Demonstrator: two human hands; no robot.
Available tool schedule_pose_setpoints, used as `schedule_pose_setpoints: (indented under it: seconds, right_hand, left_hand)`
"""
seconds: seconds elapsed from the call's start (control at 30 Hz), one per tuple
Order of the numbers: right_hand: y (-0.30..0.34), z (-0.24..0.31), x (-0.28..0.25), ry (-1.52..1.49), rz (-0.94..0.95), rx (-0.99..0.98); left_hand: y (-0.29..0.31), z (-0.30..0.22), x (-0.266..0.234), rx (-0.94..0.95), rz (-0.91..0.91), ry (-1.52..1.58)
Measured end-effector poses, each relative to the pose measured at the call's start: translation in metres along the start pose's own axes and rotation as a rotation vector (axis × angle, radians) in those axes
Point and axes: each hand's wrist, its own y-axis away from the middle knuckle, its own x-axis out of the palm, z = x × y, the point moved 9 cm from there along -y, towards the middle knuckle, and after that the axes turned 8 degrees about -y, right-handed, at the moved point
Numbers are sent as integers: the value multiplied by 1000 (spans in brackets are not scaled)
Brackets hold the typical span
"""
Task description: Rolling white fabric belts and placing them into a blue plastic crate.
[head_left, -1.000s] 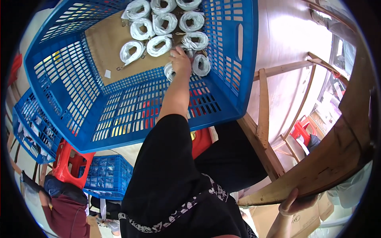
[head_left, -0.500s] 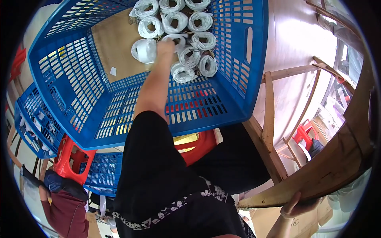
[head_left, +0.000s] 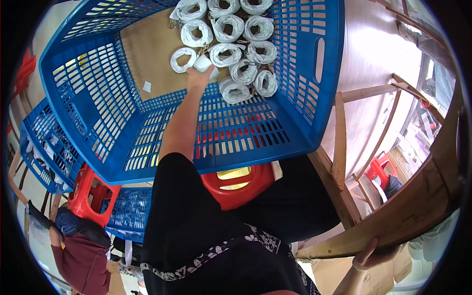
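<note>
Inside a large blue plastic crate (head_left: 110, 169), several white coiled rolls (head_left: 227, 28) stand on a brown cardboard sheet (head_left: 152, 54), most with open centres. My left hand (head_left: 198, 77) reaches in, its fingers closed around a small white roll (head_left: 203, 63); the fingers partly hide it. A white roll (head_left: 183, 60) stands just left of that hand, and another (head_left: 225, 54) to its right. At the lower right, my right hand (head_left: 374, 256) grips the edge of a curved wooden board (head_left: 378, 228), its fingertips partly hidden.
A red plastic stool (head_left: 239, 189) is below the crate's near edge. Left of it are another red stool (head_left: 88, 196) and smaller blue crates (head_left: 132, 211). Wooden framing (head_left: 339, 142) stands at the right. A person in maroon (head_left: 83, 263) is at the lower left.
My left hand has drawn slightly nearer and left, uncovering a roll behind it. The held roll now sits between two standing rolls. The view has shifted slightly; my right hand stays at the board.
</note>
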Motion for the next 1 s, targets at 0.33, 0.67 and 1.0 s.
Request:
schedule_pose_setpoints:
  seconds: [0.33,0.67,1.0]
  right_hand:
    - [-5,6,-3,93,-3,-39]
    - [-2,1,-2,126,-26,39]
    - [-5,8,3,165,27,-63]
  left_hand:
    - [3,36,-5,43,152,309]
    - [-56,50,-49,-146,98,608]
    - [-66,8,33,-43,497,960]
